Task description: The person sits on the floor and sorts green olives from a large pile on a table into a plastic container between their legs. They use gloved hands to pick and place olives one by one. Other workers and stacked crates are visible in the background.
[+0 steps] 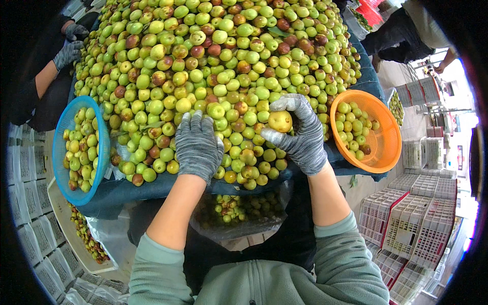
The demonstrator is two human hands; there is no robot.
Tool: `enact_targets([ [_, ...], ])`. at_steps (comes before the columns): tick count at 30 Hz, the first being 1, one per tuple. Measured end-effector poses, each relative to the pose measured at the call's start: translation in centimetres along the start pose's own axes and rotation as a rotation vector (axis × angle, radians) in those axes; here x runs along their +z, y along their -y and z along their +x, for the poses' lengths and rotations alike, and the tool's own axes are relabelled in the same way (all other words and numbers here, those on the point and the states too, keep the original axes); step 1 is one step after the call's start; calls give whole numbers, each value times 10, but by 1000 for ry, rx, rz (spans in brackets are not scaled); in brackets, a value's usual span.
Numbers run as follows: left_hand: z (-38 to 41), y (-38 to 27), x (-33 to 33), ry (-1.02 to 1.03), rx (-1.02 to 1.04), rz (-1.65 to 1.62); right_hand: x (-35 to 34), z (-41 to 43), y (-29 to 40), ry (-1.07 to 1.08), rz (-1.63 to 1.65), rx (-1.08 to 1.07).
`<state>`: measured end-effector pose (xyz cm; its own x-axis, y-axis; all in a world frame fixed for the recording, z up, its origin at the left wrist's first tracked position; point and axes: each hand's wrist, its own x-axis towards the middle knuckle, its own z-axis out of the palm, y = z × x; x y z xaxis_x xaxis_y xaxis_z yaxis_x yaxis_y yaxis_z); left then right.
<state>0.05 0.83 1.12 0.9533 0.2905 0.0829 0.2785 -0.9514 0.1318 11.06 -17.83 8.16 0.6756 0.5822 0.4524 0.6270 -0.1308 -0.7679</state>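
A large heap of green and reddish-brown jujubes (206,72) covers a table draped in blue cloth (366,72). My left hand (199,146), in a grey striped knit glove, lies palm down on the near part of the heap, fingers pointing away; what is under the palm is hidden. Gloved the same way, my right hand (301,135) holds a yellowish jujube (280,121) between thumb and fingers, over the heap. At the left edge a blue plastic basket (103,148) contains many jujubes. An orange plastic basket (385,143) on the right has fewer.
Another person's gloved hands (69,54) touch the heap's left side. Below the table edge is a lined container of jujubes (232,211). A pale crate (61,207) stands low at left. White crates (411,221) are stacked at right; a person (404,34) stands beyond.
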Motion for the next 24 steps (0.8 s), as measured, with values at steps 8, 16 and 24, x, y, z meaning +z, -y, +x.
enact_targets([
  [8,1,0,2,11,12,11,-2,-7,-7,-343,128,234],
  [16,2,2,3,-1,20,-1,-106,-24,-68,-1034,1400,656],
  [24,5,2,6,41,4,26,-94,-23,-56,-624,1405,445],
])
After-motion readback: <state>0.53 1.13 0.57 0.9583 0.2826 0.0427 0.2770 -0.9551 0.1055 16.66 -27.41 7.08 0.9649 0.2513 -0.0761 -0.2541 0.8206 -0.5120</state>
